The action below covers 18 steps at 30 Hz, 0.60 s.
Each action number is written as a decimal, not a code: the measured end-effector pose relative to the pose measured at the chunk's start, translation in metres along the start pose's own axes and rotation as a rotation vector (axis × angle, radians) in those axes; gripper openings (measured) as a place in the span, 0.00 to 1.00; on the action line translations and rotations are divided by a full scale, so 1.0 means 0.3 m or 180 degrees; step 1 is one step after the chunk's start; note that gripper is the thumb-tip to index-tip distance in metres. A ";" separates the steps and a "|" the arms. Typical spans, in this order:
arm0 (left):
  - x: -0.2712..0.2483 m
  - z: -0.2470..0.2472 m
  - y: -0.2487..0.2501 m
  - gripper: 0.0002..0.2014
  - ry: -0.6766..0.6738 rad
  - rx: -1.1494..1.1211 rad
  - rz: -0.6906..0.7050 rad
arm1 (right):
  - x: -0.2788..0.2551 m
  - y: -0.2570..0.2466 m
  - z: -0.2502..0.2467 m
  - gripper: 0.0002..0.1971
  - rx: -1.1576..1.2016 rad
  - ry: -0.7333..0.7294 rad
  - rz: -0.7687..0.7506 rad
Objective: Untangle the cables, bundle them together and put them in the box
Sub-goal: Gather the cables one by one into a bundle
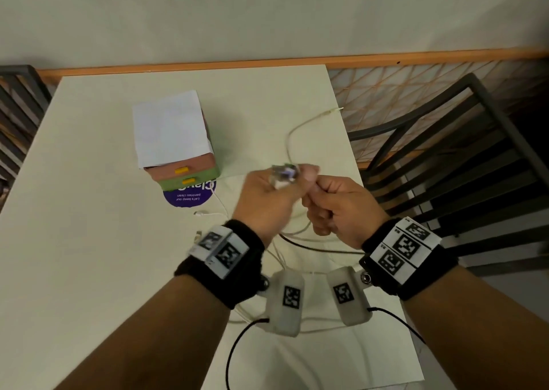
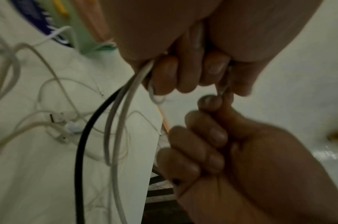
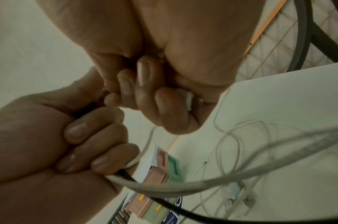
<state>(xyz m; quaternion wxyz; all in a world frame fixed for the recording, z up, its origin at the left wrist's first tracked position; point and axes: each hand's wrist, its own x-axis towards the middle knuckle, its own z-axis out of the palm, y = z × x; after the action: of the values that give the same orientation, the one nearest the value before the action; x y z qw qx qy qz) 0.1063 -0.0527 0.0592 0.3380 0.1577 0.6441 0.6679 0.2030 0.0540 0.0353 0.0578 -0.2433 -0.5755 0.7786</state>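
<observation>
Two fists meet above the table: left hand (image 1: 269, 199) grips cables (image 2: 124, 97); right hand (image 1: 338, 208) pinches one.

The cables (image 1: 292, 140) trailing from my fingers (image 2: 164, 75) look like smooth matt plastic, pale ones and a black one (image 2: 82, 144). My counter (image 1: 89, 182) is smooth, matt cream; plain white paper (image 1: 169, 128) tops the box (image 1: 190, 170) at upper left.

- We cannot identify the small, blurred, silvery object (image 1: 283, 175) the left hand (image 1: 269, 201) holds.
- A white paper sheet (image 1: 170, 128) hides the pink-and-green box's (image 1: 190, 173) top.
</observation>
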 end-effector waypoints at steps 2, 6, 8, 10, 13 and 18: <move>-0.003 0.029 -0.007 0.07 0.0017 0.0135 -0.0082 | -0.011 0.000 -0.007 0.14 0.0106 -0.0005 0.0031; 0.025 0.070 -0.004 0.08 0.0327 -0.0059 -0.0385 | -0.051 -0.012 -0.040 0.12 0.0300 0.0025 0.0155; 0.017 0.109 0.000 0.08 0.0128 0.0020 -0.0369 | -0.076 -0.020 -0.075 0.12 0.0429 -0.0047 0.0218; -0.002 0.167 0.003 0.12 -0.0025 0.0067 -0.0416 | -0.106 -0.017 -0.116 0.12 0.0445 0.0025 0.0224; -0.019 0.274 -0.011 0.19 -0.0221 0.0254 -0.0462 | -0.167 -0.005 -0.195 0.12 0.0183 0.0475 0.0080; -0.057 0.464 -0.043 0.24 -0.0270 0.0606 -0.0318 | -0.290 0.033 -0.363 0.12 -0.0439 0.1331 -0.0004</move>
<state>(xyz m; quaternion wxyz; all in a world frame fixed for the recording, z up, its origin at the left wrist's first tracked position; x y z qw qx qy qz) 0.2119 0.0403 0.0673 0.3813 0.1848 0.6968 0.5788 0.3295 0.1129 0.0295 0.1597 -0.4025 -0.6030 0.6700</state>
